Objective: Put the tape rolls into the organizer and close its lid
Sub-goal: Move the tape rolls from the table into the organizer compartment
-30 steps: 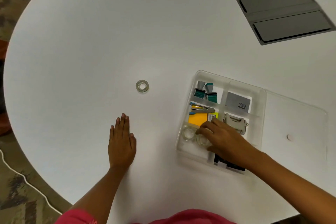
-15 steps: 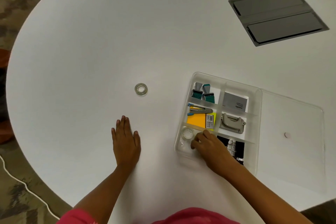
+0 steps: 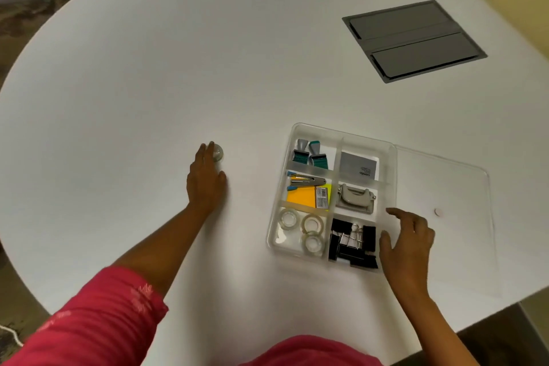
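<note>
A clear plastic organizer with several compartments sits on the white table, its clear lid lying open flat to the right. Three clear tape rolls lie in its near-left compartment. A fourth tape roll lies alone on the table to the left. My left hand is stretched over it, fingertips touching its left side, fingers covering part of it. My right hand hovers at the organizer's near-right edge, fingers apart, holding nothing.
The other compartments hold stamps, a stapler remover with sticky notes, a card box, a hole punch and black binder clips. A grey hatch is set in the table's far right. The table edge curves left and near.
My right hand left the tape compartment, where a third roll now lies, and moved to the organizer's right edge. My left hand slid forward from the table onto the lone tape roll.
</note>
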The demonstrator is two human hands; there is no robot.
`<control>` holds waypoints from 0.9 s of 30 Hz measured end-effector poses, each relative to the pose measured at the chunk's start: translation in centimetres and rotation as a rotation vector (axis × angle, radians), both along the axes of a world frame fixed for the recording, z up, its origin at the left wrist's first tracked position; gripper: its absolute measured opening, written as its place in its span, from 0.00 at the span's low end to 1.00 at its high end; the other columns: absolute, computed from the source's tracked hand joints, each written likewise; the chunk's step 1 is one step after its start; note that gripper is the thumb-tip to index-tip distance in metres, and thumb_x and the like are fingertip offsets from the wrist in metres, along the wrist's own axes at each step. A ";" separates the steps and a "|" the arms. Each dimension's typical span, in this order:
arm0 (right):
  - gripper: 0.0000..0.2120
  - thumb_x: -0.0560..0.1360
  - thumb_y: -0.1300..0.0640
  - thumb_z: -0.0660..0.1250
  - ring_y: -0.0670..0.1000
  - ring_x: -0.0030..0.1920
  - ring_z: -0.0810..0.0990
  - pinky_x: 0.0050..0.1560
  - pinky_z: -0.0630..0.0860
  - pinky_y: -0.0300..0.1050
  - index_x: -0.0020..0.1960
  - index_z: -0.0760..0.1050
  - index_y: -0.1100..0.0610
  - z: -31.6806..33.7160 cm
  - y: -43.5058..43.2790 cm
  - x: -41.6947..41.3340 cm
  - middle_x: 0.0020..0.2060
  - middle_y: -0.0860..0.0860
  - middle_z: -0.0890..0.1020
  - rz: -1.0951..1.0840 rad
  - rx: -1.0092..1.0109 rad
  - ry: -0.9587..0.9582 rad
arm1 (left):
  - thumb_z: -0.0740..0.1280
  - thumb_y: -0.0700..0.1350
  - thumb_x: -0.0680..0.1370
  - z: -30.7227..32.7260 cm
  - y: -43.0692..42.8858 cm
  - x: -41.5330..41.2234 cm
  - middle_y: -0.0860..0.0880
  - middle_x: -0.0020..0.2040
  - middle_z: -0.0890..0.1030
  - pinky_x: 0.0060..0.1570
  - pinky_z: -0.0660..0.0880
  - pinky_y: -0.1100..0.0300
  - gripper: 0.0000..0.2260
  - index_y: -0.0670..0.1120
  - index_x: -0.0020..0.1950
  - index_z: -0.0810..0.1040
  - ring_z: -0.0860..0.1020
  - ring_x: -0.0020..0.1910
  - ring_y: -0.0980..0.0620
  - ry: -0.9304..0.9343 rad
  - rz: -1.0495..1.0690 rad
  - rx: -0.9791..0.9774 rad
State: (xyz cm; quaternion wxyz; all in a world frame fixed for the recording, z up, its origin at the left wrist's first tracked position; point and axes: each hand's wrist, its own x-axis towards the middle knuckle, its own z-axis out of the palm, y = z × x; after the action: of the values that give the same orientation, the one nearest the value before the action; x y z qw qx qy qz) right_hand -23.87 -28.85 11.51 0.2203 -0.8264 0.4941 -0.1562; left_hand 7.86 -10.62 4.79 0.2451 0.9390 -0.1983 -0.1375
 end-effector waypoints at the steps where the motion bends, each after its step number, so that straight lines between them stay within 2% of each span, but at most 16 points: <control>1: 0.24 0.70 0.71 0.69 0.64 0.59 0.67 0.55 0.71 0.54 0.65 0.70 0.62 -0.3 -0.1 -0.6 0.58 0.64 0.72 -0.065 0.002 0.053 | 0.63 0.40 0.76 0.3 -0.3 0.4 0.46 0.78 0.58 0.62 0.72 0.43 0.32 0.50 0.78 0.55 0.68 0.69 0.39 0.003 -0.018 0.053; 4: 0.25 0.73 0.67 0.69 0.66 0.60 0.69 0.57 0.72 0.60 0.67 0.67 0.64 -1.2 -0.4 -2.2 0.61 0.67 0.71 -0.182 0.084 0.125 | 0.63 0.38 0.76 1.2 -0.7 1.2 0.46 0.75 0.63 0.52 0.75 0.46 0.27 0.48 0.75 0.61 0.73 0.62 0.38 -0.062 -0.114 0.208; 6: 0.20 0.75 0.66 0.67 0.65 0.56 0.74 0.57 0.73 0.57 0.66 0.69 0.65 -1.7 -0.5 -2.8 0.60 0.66 0.72 -0.169 0.128 0.092 | 0.62 0.36 0.77 1.5 -0.7 1.3 0.46 0.73 0.65 0.51 0.75 0.47 0.22 0.45 0.70 0.67 0.73 0.59 0.38 -0.081 -0.149 0.235; 9: 0.13 0.76 0.68 0.64 0.63 0.51 0.78 0.54 0.73 0.50 0.61 0.74 0.66 -2.3 -0.2 -3.1 0.55 0.65 0.76 -0.137 0.115 0.043 | 0.60 0.34 0.76 2.0 -1.0 1.1 0.42 0.70 0.67 0.50 0.75 0.46 0.19 0.42 0.67 0.69 0.73 0.59 0.38 -0.077 -0.156 0.267; 12: 0.11 0.77 0.68 0.62 0.63 0.52 0.78 0.53 0.74 0.52 0.59 0.74 0.67 -2.6 0.0 -2.7 0.53 0.65 0.79 -0.176 0.113 0.008 | 0.60 0.33 0.75 2.3 -1.2 0.4 0.40 0.63 0.71 0.41 0.73 0.50 0.14 0.40 0.60 0.70 0.75 0.49 0.38 -0.086 -0.126 0.249; 15: 0.10 0.77 0.69 0.62 0.64 0.51 0.79 0.51 0.75 0.52 0.58 0.74 0.69 -2.8 0.2 -2.7 0.51 0.66 0.80 -0.170 0.067 0.006 | 0.59 0.37 0.76 1.5 -0.8 -0.5 0.40 0.55 0.75 0.41 0.74 0.48 0.10 0.40 0.57 0.70 0.76 0.44 0.37 -0.108 -0.108 0.172; 18: 0.10 0.77 0.70 0.62 0.64 0.50 0.79 0.50 0.76 0.53 0.57 0.74 0.70 -3.1 0.1 -2.7 0.50 0.66 0.80 -0.171 0.071 0.017 | 0.58 0.47 0.77 0.7 -0.3 -1.2 0.45 0.43 0.78 0.37 0.70 0.53 0.10 0.44 0.53 0.71 0.77 0.42 0.38 -0.027 0.005 0.045; 19: 0.10 0.77 0.70 0.62 0.64 0.50 0.79 0.49 0.76 0.53 0.57 0.74 0.70 -3.1 0.0 -2.7 0.50 0.66 0.80 -0.172 0.076 0.018 | 0.60 0.47 0.77 0.6 -0.2 -1.2 0.45 0.44 0.78 0.36 0.68 0.54 0.10 0.44 0.54 0.72 0.77 0.42 0.38 -0.028 -0.009 0.035; 22: 0.09 0.76 0.71 0.62 0.64 0.48 0.79 0.46 0.76 0.52 0.56 0.75 0.70 -3.4 0.0 -2.7 0.49 0.66 0.80 -0.178 0.065 0.016 | 0.65 0.40 0.76 0.4 0.1 -0.9 0.35 0.57 0.73 0.40 0.71 0.52 0.12 0.42 0.59 0.73 0.77 0.47 0.34 -0.047 -0.117 0.105; 27: 0.08 0.75 0.73 0.64 0.63 0.43 0.80 0.40 0.72 0.46 0.53 0.76 0.70 -4.0 0.7 -2.8 0.45 0.65 0.80 -0.162 -0.033 0.008 | 0.67 0.40 0.76 0.2 0.8 -1.4 0.36 0.61 0.71 0.43 0.74 0.51 0.18 0.44 0.65 0.71 0.76 0.49 0.36 0.016 -0.216 0.040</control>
State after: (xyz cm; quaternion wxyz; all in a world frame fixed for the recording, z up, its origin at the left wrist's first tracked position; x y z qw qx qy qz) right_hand -26.65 -28.16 7.55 0.1911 -0.7878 0.5577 -0.1783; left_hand 6.44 -9.80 5.03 0.2119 0.9156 -0.2937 -0.1746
